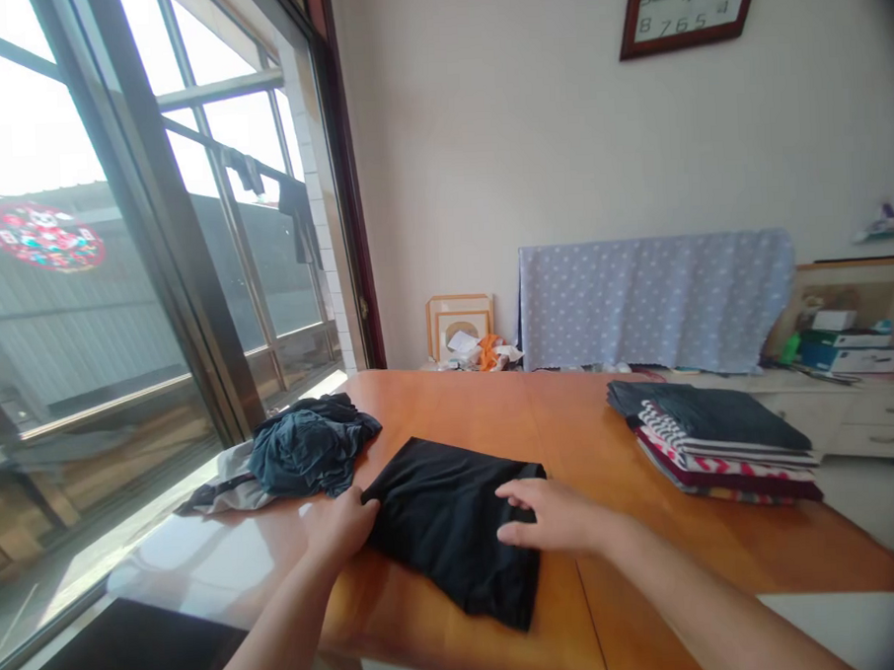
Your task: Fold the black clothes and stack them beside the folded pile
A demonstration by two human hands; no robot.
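Observation:
A black piece of clothing [455, 522], folded into a rough rectangle, lies on the wooden table [569, 409] in front of me. My left hand [351, 520] pinches its left edge between thumb and fingers. Over its right side is my right hand [544, 513], with fingers apart and the fingertips at the cloth. Which kind of garment it is, I cannot tell.
At the left of the table sits a crumpled heap of dark and grey clothes [308, 445], by the window. A stack of folded clothes [725, 441] stands at the right. Behind the table, a polka-dot cloth [653, 301] covers something against the wall.

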